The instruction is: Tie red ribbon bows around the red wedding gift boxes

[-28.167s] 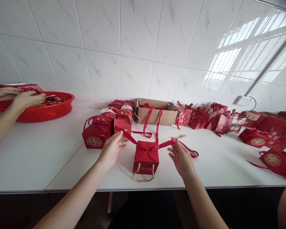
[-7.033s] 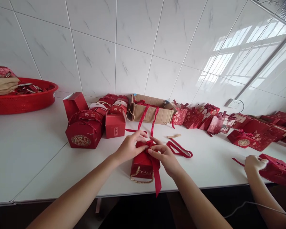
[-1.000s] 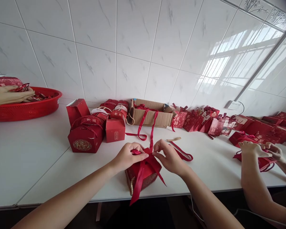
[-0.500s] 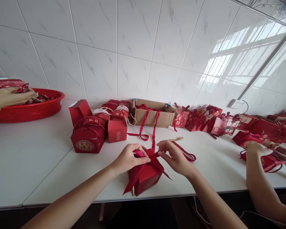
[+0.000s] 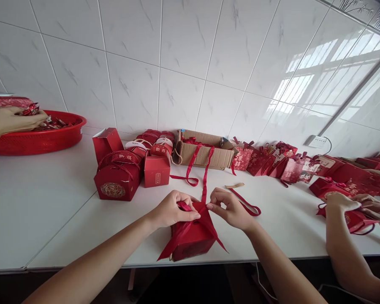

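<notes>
A red gift box (image 5: 196, 242) stands near the table's front edge, between my hands. Over its top lies a red ribbon (image 5: 180, 236), with one tail hanging at the left and another at the right front. My left hand (image 5: 180, 209) is closed, pinching a loop of this ribbon between thumb and fingers. On the other side of the box top, my right hand (image 5: 226, 207) pinches the ribbon with thumb and forefinger. One red strip runs from the box back to the cardboard box (image 5: 205, 156). The spot between the hands is partly hidden by the fingers.
Several red gift boxes (image 5: 117, 181) stand at the left back, and several small red bags (image 5: 269, 160) line the wall at right. A co-worker's hand (image 5: 15, 120) is over a red basket (image 5: 60, 141). Another person's hands (image 5: 348, 204) work at right. A loose ribbon (image 5: 247, 204) lies nearby.
My right hand has drawn slightly closer to the box top, its fingers curling tighter on the ribbon. My left hand keeps its pinch. The left ribbon tail has swung a little outward.
</notes>
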The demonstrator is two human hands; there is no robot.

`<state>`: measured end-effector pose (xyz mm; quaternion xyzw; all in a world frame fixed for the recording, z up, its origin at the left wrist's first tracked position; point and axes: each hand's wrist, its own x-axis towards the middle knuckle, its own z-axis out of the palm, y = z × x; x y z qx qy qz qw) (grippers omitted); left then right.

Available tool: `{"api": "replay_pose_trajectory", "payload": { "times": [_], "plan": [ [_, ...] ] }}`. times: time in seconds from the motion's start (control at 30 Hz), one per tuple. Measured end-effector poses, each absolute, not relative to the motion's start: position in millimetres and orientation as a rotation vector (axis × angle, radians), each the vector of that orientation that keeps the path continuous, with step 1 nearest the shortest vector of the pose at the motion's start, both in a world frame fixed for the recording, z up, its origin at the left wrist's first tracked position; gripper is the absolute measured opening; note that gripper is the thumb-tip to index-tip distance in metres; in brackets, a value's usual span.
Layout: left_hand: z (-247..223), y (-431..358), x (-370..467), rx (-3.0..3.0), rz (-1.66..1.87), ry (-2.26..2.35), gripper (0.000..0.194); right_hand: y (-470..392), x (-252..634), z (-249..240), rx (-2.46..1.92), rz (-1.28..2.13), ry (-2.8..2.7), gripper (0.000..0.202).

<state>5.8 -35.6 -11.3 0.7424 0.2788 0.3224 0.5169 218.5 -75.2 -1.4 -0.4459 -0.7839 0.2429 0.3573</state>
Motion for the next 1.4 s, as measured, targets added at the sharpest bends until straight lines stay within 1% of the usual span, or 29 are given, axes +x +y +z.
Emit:
{"api": "replay_pose_trajectory", "payload": {
  "times": [0.23,0.53,0.7,0.87,0.93,1.03,1.13,1.2,1.3,1.4],
  "plan": [
    [-16.0,-34.0,5.8,1.790,0.765,0.666,0.044,-69.5,219.2,6.0,-1.177,0.518,-2.057,0.029],
    [-26.8,-28.8,7.3,1.856,0.837,0.620,0.050,-75.2,212.8,4.9,-1.357,0.329,-1.969,0.026],
    [-26.4,-30.3,6.3,1.882,0.844,0.634,0.049,-79.7,208.1,-2.9,-1.362,0.147,-1.906,0.029],
    [-20.4,-35.9,6.7,1.884,0.873,0.672,0.049,-86.0,201.1,-11.8,-1.347,-0.062,-1.890,0.027],
    [-17.4,-37.4,6.7,1.874,0.886,0.676,0.048,-86.9,197.8,-15.7,-1.318,0.002,-1.858,0.029],
    [-15.0,-37.4,5.3,1.868,0.864,0.667,0.041,-86.7,193.8,-17.8,-1.227,0.337,-1.803,0.030],
    [-15.4,-35.3,2.4,1.855,0.815,0.639,0.029,-87.2,191.2,-14.1,-1.166,0.624,-1.804,0.033],
    [-16.1,-34.0,0.4,1.840,0.799,0.615,0.022,-88.5,189.5,-11.2,-1.199,0.699,-1.831,0.038],
    [-16.5,-33.7,-2.0,1.837,0.799,0.604,0.019,-91.0,186.8,-10.8,-1.328,0.716,-1.858,0.046],
    [-15.8,-34.9,-2.9,1.859,0.805,0.639,0.016,-92.9,185.8,-14.4,-1.355,0.664,-1.855,0.045]
  ]
}}
